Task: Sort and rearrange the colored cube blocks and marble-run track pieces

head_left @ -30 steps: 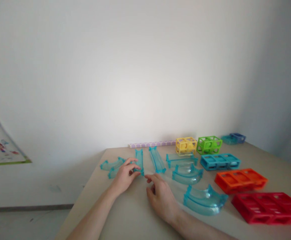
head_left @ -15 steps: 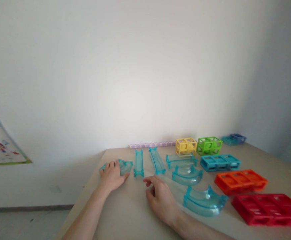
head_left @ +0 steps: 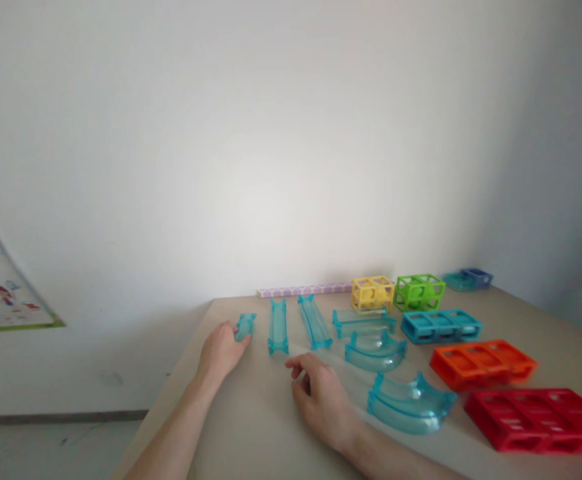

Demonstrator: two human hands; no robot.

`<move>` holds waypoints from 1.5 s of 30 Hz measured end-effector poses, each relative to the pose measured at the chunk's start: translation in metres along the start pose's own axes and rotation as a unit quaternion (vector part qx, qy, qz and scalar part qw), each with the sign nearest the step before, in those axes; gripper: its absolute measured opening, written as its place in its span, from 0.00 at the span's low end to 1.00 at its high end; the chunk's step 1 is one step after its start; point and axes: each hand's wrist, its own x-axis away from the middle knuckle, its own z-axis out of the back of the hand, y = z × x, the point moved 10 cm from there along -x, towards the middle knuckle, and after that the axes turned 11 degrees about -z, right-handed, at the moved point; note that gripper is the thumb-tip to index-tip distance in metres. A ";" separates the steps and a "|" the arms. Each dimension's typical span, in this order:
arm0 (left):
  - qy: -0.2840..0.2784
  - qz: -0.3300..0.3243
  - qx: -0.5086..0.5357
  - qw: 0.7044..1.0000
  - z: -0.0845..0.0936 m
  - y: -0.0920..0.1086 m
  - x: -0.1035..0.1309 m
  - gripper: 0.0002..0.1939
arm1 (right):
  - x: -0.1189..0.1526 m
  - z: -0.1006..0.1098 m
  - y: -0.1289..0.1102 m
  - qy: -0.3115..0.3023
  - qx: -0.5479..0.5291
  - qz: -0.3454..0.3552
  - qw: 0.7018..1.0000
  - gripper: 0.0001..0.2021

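Observation:
My left hand (head_left: 223, 349) is closed round a translucent blue track piece (head_left: 245, 327) at the table's left side. Only the far end of that piece shows past the fingers. Near the middle of the table rests my right hand (head_left: 321, 397), its fingers loosely curled, a gap between thumb and forefinger, nothing in it. Between and beyond the hands lie two straight track pieces, one upright in view (head_left: 279, 327) and one slanted (head_left: 314, 323). To the right of my right hand are two curved track pieces, a nearer one (head_left: 411, 410) and a farther one (head_left: 375, 353).
Another straight track (head_left: 365, 323) lies crosswise. Yellow (head_left: 372, 293) and green (head_left: 419, 293) frame blocks stand behind. Blue (head_left: 441, 327), orange (head_left: 483, 363) and red (head_left: 541, 420) frames line the right. A purple patterned strip (head_left: 303, 290) runs along the wall.
My left hand has closed on the track piece it lay spread over, and the piece has turned, now showing its narrow end. The right hand has stayed put.

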 end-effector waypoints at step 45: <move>0.061 -0.397 0.223 0.888 0.044 0.121 0.060 0.06 | 0.021 0.025 -0.038 0.037 -0.112 0.098 0.988 0.15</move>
